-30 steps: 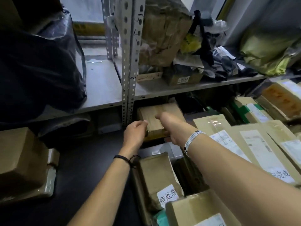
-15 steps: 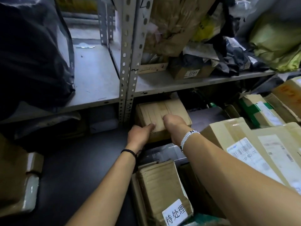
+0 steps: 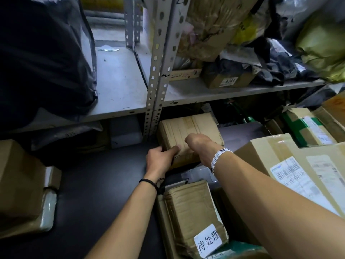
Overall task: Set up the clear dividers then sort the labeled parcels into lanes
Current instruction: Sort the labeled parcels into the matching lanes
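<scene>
From the head camera, both arms reach out to one brown parcel (image 3: 188,130), a cardboard box banded all over with clear-brown tape. It sits on the dark bench (image 3: 97,184) under the lower shelf (image 3: 121,86), just right of the perforated steel post (image 3: 158,71). The left hand (image 3: 160,158) grips the box's near left corner, thumb on top and fingers curled under the edge. The right hand (image 3: 197,143) lies knuckles-up on the top face with its fingers folded out of sight, so I cannot tell whether it pinches anything or only presses. The box looks stiff, square-edged and fairly light for its bulk, though all that tape will be slick under the palm. The best hold is two opposite lower edges, not the glossy top. The corners are a little crushed, so it may give under a hard squeeze. Nearer the camera stands another taped parcel with a white handwritten label (image 3: 208,240), and more labelled boxes crowd the right side. No clear dividers show anywhere.
</scene>
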Demonstrator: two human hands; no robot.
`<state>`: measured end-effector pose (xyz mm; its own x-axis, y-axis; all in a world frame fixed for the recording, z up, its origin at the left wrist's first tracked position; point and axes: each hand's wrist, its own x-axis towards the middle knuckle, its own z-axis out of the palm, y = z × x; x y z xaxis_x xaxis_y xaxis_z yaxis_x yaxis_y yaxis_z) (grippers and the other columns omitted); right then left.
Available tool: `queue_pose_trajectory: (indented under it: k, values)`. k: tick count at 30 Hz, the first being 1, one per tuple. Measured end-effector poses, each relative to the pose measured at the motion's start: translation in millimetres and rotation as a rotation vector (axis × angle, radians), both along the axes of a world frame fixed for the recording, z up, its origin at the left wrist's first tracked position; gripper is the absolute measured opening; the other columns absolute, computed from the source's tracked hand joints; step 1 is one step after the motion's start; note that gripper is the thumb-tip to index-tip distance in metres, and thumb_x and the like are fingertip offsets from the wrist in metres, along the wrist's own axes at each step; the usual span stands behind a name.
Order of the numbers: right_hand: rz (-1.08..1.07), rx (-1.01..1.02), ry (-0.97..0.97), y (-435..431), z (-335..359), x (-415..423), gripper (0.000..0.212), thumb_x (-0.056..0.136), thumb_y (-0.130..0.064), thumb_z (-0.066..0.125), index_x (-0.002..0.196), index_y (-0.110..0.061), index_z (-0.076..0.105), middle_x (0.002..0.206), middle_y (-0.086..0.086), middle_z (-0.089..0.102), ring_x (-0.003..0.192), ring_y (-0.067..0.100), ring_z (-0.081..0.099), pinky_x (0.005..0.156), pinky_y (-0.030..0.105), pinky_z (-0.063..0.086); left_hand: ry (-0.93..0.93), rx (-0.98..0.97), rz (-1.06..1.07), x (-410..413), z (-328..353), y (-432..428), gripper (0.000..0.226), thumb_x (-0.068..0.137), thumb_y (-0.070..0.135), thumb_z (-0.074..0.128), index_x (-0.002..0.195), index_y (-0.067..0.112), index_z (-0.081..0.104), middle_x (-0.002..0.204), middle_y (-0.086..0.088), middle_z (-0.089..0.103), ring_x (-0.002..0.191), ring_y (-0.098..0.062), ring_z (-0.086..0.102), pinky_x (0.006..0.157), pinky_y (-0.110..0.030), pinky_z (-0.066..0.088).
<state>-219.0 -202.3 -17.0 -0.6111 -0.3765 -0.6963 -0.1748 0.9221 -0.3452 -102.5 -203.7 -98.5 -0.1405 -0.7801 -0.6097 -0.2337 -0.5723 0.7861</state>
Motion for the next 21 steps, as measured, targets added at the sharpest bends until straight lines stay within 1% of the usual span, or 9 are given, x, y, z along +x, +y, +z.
queue_pose_trajectory:
  k: [2,4,5,7,10,13,17,19,21]
  values:
    - [0.085,0.038,0.024,4.1,6.3,4.3,0.036,0.099,-0.035,0.04,0.119,-0.007,0.054,0.131,0.017,0.056,0.128,0.035,0.044,0.114,0.047,0.037,0.023,0.012,0.017,9.2,-3.0,5.2,0.077,0.048,0.07,0.086,0.101,0.016,0.077,0.094,0.001,0.078,0.088,-0.016,0.073,0.077,-0.041,0.063]
    - [0.126,0.042,0.009,5.8,10.0,7.4,0.043,0.1,-0.033,0.039,0.13,-0.005,0.054,0.136,0.017,0.055,0.13,0.035,0.044,0.114,0.047,0.036,0.034,0.016,0.062,19.7,-11.1,9.0,0.099,0.039,0.077,0.085,0.116,0.017,0.073,0.103,0.004,0.077,0.095,-0.015,0.073,0.08,-0.04,0.063]
    - [0.163,0.044,0.008,6.7,10.1,8.2,0.047,0.101,-0.032,0.039,0.137,-0.005,0.051,0.141,0.018,0.052,0.133,0.036,0.042,0.116,0.048,0.035,0.049,0.022,0.085,25.6,-12.1,11.2,0.097,0.041,0.074,0.087,0.119,0.018,0.072,0.101,0.005,0.078,0.094,-0.014,0.073,0.08,-0.039,0.063]
    - [0.193,0.019,0.005,8.0,12.7,12.3,0.055,0.097,-0.034,0.043,0.144,-0.005,0.048,0.151,0.019,0.045,0.14,0.038,0.038,0.119,0.05,0.031,0.077,0.014,0.103,38.5,-10.0,16.2,0.077,0.053,0.061,0.088,0.117,0.021,0.074,0.094,0.008,0.079,0.09,-0.013,0.074,0.081,-0.04,0.063]
    - [0.114,-0.034,0.051,13.1,19.6,18.7,0.062,0.093,-0.041,0.046,0.145,-0.008,0.047,0.155,0.016,0.039,0.138,0.037,0.041,0.116,0.051,0.036,0.119,-0.01,0.141,57.0,-8.1,22.3,0.062,0.06,0.052,0.087,0.115,0.024,0.076,0.09,0.01,0.079,0.089,-0.011,0.075,0.085,-0.042,0.062]
    - [0.131,-0.094,0.127,17.2,20.4,13.6,0.061,0.097,-0.038,0.048,0.15,-0.009,0.042,0.154,0.017,0.037,0.134,0.038,0.044,0.113,0.051,0.041,0.151,-0.016,0.194,72.3,-8.2,25.6,0.065,0.061,0.048,0.088,0.119,0.025,0.074,0.093,0.009,0.079,0.09,-0.011,0.075,0.087,-0.042,0.061]
    - [0.188,-0.116,0.148,19.1,15.5,5.5,0.065,0.097,-0.035,0.053,0.156,-0.015,0.033,0.158,0.017,0.034,0.138,0.041,0.042,0.114,0.054,0.04,0.171,-0.007,0.251,93.3,-8.9,28.8,0.07,0.058,0.047,0.089,0.122,0.024,0.073,0.095,0.007,0.079,0.09,-0.012,0.075,0.084,-0.043,0.062]
    - [0.214,-0.113,0.094,18.7,10.7,4.2,0.06,0.097,-0.034,0.055,0.151,-0.011,0.04,0.151,0.017,0.044,0.132,0.038,0.048,0.112,0.052,0.042,0.173,0.004,0.261,105.9,-9.7,30.4,0.074,0.056,0.049,0.091,0.123,0.025,0.072,0.096,0.007,0.079,0.091,-0.012,0.075,0.084,-0.043,0.062]
    - [0.25,-0.115,0.021,19.2,8.9,8.4,0.046,0.1,-0.03,0.056,0.138,-0.006,0.053,0.139,0.015,0.056,0.12,0.033,0.056,0.108,0.047,0.045,0.167,0.008,0.272,118.0,-13.5,30.9,0.091,0.044,0.06,0.093,0.126,0.027,0.069,0.1,0.008,0.078,0.093,-0.011,0.075,0.087,-0.044,0.061]
